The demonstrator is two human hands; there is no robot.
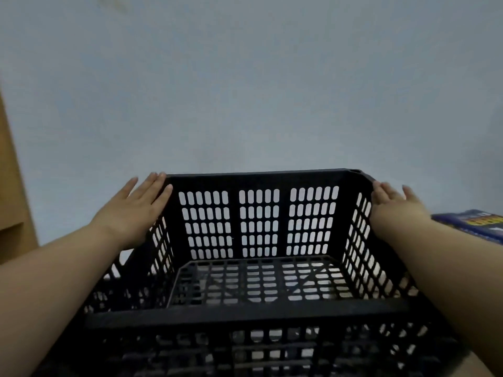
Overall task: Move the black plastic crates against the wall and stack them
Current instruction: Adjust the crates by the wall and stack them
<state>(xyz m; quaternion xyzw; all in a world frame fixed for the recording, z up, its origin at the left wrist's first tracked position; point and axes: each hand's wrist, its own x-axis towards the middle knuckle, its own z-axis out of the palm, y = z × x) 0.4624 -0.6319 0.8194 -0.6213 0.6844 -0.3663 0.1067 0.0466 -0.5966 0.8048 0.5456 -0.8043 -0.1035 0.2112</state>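
A black plastic crate point(258, 177) with slotted walls fills the lower middle of the view, its far wall close to the pale wall point(245, 91). It sits on top of a second black crate point(245, 349), whose slotted side shows below its near rim. My left hand point(136, 210) lies flat against the outside of the upper crate's left wall near the far corner, fingers straight. My right hand point(394, 205) rests flat against the right wall's outside, fingers spread. Neither hand curls around the rim.
A brown cardboard panel point(11, 200) stands at the left edge against the wall. At the right edge, beside the crates, lies a blue printed box point(473, 224). White floor shows through the crate's slotted bottom.
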